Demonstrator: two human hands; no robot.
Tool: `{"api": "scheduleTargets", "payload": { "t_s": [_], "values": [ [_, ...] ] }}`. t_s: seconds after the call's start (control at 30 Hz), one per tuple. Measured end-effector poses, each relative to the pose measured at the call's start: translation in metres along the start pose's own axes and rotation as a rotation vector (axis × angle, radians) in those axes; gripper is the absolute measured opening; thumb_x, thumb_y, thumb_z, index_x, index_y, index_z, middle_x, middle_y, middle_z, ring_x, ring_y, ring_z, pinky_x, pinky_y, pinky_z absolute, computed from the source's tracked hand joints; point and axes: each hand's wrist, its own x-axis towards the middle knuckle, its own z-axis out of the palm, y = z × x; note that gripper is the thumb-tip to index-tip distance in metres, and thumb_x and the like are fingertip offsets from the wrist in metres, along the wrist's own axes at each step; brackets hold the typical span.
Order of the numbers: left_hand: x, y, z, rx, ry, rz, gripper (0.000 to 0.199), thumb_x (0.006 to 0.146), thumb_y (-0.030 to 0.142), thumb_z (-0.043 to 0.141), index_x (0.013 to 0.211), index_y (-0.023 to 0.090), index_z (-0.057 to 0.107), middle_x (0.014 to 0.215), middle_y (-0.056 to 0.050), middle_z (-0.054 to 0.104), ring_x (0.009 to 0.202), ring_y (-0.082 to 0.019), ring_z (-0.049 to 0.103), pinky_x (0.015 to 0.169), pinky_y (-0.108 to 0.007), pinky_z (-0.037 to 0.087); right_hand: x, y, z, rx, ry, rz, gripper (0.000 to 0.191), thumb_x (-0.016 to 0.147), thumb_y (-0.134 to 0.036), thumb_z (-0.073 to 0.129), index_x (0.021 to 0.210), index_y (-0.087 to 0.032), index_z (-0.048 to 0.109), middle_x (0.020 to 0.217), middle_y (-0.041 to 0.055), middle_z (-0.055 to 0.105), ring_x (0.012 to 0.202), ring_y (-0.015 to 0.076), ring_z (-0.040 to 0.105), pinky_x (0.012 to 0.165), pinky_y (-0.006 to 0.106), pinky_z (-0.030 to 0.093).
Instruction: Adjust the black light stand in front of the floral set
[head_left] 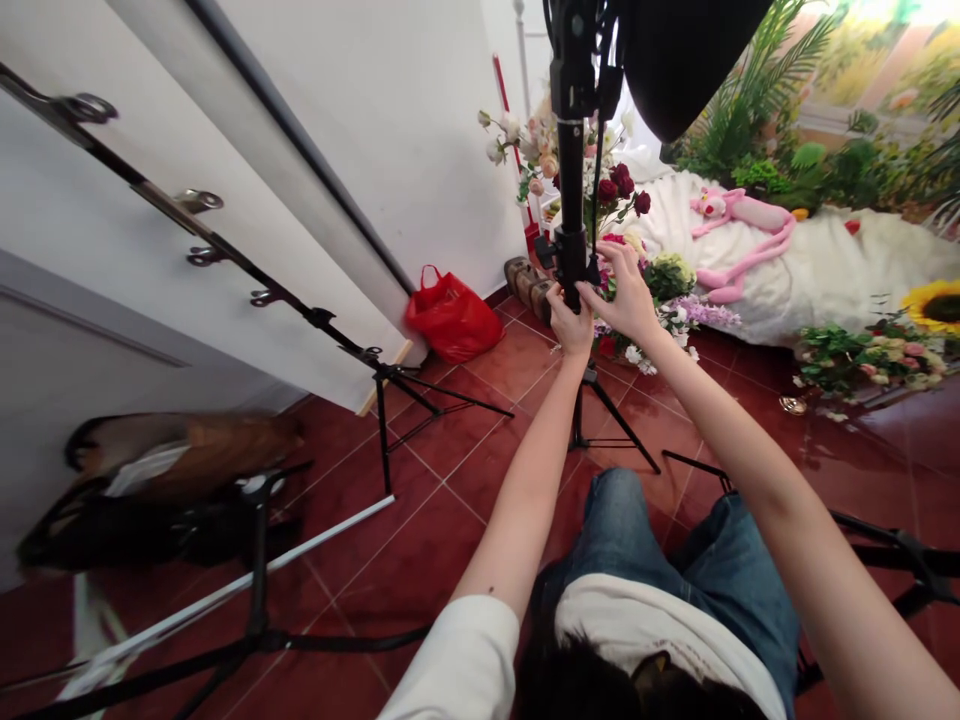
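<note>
Wore a white shirt [660, 610] and blue jeans [619, 525] closest to the camera, with splayed black legs [259, 640] low at left and a white rod [337, 530] slanting over red floor tiles [427, 560]. Reached both bare arms forward to a black stand [572, 185], upright straight ahead. Gripped its pole with the left hand [574, 328], with fingers clamped around it below the collar [572, 250]. Set the right hand [630, 290] slightly higher, with thumb and forefinger apart and against the right side of the stand; could not tell how firmly. Saw a black hood-like shape [682, 60] overhead. Noticed, beyond at left, a black pole with metal clips [322, 318], then a red bag [454, 318] near the white wall [360, 150]. Saw dark red roses [619, 182] behind the stand and, farther right, a pink plush toy [761, 213] lying on white cloth [855, 275] before green plants [814, 165].
</note>
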Motion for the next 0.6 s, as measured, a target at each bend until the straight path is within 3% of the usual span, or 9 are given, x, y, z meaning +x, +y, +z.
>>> {"api": "scheduleTargets", "payload": {
  "t_s": [0.2,0.47,0.6],
  "values": [
    [0.000,0.001,0.002,-0.042,0.049,0.005,0.052,0.098,0.057,0.037,0.123,0.013,0.051,0.119,-0.021,0.068,0.117,-0.024,0.068,0.098,-0.035,0.052,-0.037,0.030,0.017,-0.003,-0.153,-0.008,0.050,0.105,-0.036,0.025,0.145,-0.020,0.050,0.151,0.0162,0.048,0.140,0.0262,0.045,0.114,0.047,0.041],
    [0.000,0.000,0.003,-0.005,0.064,-0.006,0.059,0.097,0.062,0.035,0.123,0.012,0.051,0.116,-0.021,0.069,0.113,-0.025,0.070,0.095,-0.036,0.055,-0.018,0.035,0.040,-0.004,-0.198,0.062,0.059,0.106,-0.047,0.018,0.139,-0.018,0.058,0.161,0.0155,0.037,0.141,0.0267,0.044,0.114,0.047,0.040],
    [-0.001,-0.002,0.005,-0.001,0.064,-0.001,0.061,0.097,0.064,0.032,0.125,0.014,0.051,0.117,-0.019,0.069,0.114,-0.024,0.070,0.095,-0.036,0.055,-0.006,0.053,0.064,0.180,-0.123,0.117,0.071,0.102,-0.062,0.014,0.132,-0.020,0.064,0.154,0.0123,0.048,0.139,0.0255,0.047,0.117,0.046,0.038]
  ]
}}
